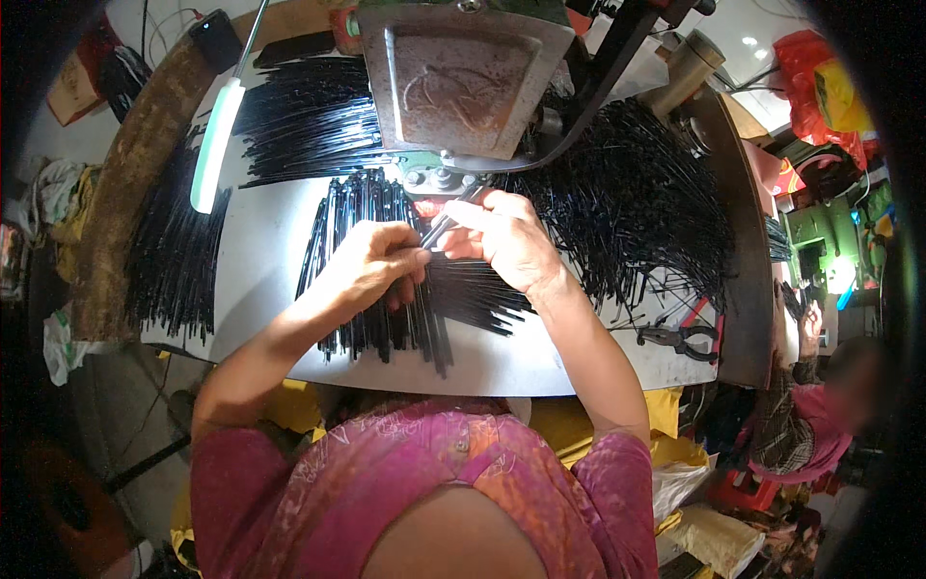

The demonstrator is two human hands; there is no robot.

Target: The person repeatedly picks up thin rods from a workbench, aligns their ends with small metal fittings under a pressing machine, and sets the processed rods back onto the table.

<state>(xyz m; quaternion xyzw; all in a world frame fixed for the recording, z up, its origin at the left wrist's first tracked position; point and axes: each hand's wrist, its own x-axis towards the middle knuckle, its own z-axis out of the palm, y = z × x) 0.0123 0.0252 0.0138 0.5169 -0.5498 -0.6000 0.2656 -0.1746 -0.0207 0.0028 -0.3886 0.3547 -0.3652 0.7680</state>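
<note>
A thin dark metal rod (pixel 439 230) slants between my hands, just below the working end of a bench machine (pixel 463 82). My left hand (pixel 381 256) pinches its lower end between thumb and fingers. Higher up, my right hand (pixel 511 241) has its fingers closed around the rod, close to the machine's bolted metal fitting (pixel 442 179). Beneath my left hand lies a bundle of glossy black rods (pixel 338 232), its ends toward me. More dark rods (pixel 477 289) fan out under my right wrist. The rod's upper tip is partly hidden by fingers and the fitting.
Black rods are heaped at the right (pixel 627 203), back left (pixel 309 116) and far left (pixel 178 251) of the white tabletop (pixel 265 261). Pliers (pixel 680 340) lie near the right edge. A lamp (pixel 218 145) hangs at the left. Another person (pixel 810 425) sits far right.
</note>
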